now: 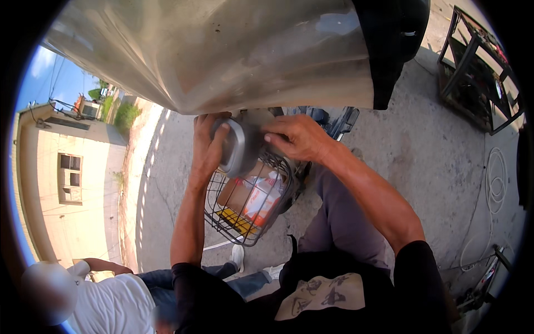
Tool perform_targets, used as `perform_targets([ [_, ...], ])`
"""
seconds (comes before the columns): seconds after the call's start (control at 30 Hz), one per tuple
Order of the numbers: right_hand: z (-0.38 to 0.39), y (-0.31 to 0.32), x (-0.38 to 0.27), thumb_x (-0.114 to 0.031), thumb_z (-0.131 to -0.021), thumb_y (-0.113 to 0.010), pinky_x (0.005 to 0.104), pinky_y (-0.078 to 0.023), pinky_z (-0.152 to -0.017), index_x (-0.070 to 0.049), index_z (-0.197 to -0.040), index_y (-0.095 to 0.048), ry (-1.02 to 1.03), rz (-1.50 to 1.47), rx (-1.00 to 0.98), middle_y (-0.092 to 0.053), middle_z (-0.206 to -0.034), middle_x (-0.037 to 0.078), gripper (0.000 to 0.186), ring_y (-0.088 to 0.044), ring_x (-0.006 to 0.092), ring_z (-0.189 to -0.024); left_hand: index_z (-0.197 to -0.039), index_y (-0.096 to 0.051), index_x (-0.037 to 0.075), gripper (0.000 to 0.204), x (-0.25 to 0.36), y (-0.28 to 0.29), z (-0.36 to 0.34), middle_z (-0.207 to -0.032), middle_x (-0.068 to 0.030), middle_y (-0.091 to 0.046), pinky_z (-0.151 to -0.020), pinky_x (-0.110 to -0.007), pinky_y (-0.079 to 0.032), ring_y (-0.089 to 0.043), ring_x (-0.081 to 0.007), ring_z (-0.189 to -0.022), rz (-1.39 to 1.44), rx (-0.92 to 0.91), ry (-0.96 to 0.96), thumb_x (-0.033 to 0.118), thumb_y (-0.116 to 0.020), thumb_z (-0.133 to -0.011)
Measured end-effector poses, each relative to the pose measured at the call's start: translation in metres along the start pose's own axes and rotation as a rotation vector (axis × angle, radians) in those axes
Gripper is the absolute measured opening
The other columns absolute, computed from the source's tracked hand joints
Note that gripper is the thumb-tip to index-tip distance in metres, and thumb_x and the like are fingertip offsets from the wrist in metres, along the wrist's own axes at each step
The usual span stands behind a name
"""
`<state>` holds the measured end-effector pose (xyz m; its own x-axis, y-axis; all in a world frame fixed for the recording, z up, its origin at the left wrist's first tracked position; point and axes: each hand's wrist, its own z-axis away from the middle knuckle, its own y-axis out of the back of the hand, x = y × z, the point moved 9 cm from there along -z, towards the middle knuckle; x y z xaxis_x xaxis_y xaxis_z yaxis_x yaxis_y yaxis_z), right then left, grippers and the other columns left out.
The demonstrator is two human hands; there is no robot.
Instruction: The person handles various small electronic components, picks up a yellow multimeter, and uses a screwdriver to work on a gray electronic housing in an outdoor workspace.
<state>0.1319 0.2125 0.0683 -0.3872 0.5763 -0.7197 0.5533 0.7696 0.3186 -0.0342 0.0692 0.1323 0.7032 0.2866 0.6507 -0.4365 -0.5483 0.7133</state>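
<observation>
My left hand (209, 146) is wrapped round the outer side of a grey, rounded plastic housing (238, 146) with a pale rim, thumb on its near face. The housing is held above a black wire basket (247, 240), and its dark inner side is blurred. Close by on the right, my right hand (300, 137) has its fingers drawn together in a pinch at that blurred side. What the fingertips hold there I cannot make out. Behind both hands, the vehicle's front is partly covered by a large clear plastic sheet (267, 55).
In the basket lie a cardboard piece (231, 192), white and orange packets (261, 199) and a yellow item (236, 221). A person in a white shirt (114, 303) is at the lower left. A black metal frame (473, 67) and a coiled pale hose (497, 178) are at the right.
</observation>
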Motion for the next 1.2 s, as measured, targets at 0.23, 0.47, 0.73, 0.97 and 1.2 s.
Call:
perform_targets([
  [0.23,0.0,0.0,0.001,-0.02,-0.098,-0.075,0.0488,-0.056,-0.068,-0.008,-0.113,-0.08,0.03,0.059,0.024,-0.077,-0.096,0.014,0.02,-0.072,0.0402,-0.081,-0.114,-0.073,-0.001,0.026,0.013,-0.003,-0.006,-0.12,-0.0211,-0.07,-0.109,-0.048,-0.047,-0.062,-0.0404,-0.122,-0.173,-0.099,-0.221,0.01,-0.065,-0.092],
  [0.47,0.004,0.001,-0.012,-0.019,-0.099,-0.073,0.0474,-0.055,-0.065,-0.007,-0.118,-0.078,0.017,0.222,0.024,-0.073,-0.092,0.012,0.023,-0.072,0.0374,-0.077,-0.111,-0.07,-0.001,0.023,0.012,-0.009,-0.015,-0.105,-0.0177,-0.071,-0.093,-0.043,-0.053,-0.067,-0.0336,-0.099,-0.13,-0.105,-0.215,0.008,-0.063,-0.091],
  [0.73,0.001,-0.008,-0.071,-0.008,-0.084,-0.071,0.0466,-0.061,-0.065,0.002,-0.101,-0.075,-0.074,0.552,-0.11,-0.074,-0.086,0.018,0.019,-0.078,0.0371,-0.075,-0.115,-0.065,-0.001,0.024,0.006,-0.008,-0.015,-0.102,-0.0095,-0.065,-0.086,-0.036,-0.051,-0.062,-0.0192,-0.093,-0.117,-0.095,-0.222,0.003,-0.058,-0.093],
  [0.97,-0.004,-0.003,-0.092,-0.007,-0.082,-0.071,0.0482,-0.061,-0.067,0.007,-0.095,-0.075,-0.103,0.484,-0.17,-0.075,-0.084,0.022,0.019,-0.078,0.0387,-0.077,-0.117,-0.064,-0.001,0.026,-0.001,-0.006,-0.011,-0.103,-0.0092,-0.064,-0.089,-0.036,-0.051,-0.061,-0.0202,-0.095,-0.099,-0.069,-0.226,0.002,-0.059,-0.092],
  [1.2,0.03,-0.007,-0.077,-0.013,-0.097,-0.069,0.0532,-0.059,-0.069,0.002,-0.107,-0.074,-0.287,0.346,-0.134,-0.074,-0.091,0.021,0.019,-0.075,0.0432,-0.077,-0.099,-0.068,-0.002,0.023,0.019,-0.006,-0.015,-0.092,-0.016,-0.066,-0.083,-0.04,-0.053,-0.065,-0.0295,-0.085,-0.106,0.015,-0.154,0.013,-0.072,-0.081],
])
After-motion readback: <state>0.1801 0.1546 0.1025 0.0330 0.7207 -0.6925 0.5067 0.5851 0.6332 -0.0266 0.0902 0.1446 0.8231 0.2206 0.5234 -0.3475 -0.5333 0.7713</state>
